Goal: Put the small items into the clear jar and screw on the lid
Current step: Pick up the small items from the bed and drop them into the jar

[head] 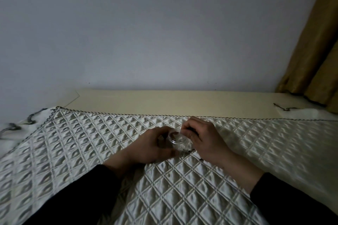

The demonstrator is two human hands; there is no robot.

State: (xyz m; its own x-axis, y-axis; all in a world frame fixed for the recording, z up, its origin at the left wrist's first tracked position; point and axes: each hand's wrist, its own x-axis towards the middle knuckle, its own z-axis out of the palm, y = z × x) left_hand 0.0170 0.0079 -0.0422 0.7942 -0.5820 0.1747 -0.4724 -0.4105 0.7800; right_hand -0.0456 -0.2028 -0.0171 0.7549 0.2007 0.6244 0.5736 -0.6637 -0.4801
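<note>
A small clear jar (178,139) stands open on the quilted white cloth (91,142), its mouth facing up. My left hand (153,148) wraps around the jar's left side and steadies it. My right hand (201,139) hovers over the jar's right rim with fingertips pinched together; what they pinch is too small to make out. A few small dark items (192,151) lie on the cloth just in front of the jar, and one more small dark item (201,160) sits below my right wrist. No lid is in sight.
A cream ledge (173,102) runs along the wall behind the cloth. A brown curtain (314,51) hangs at the right. Fringe cords (22,124) trail off the cloth's left corner. The room is dim.
</note>
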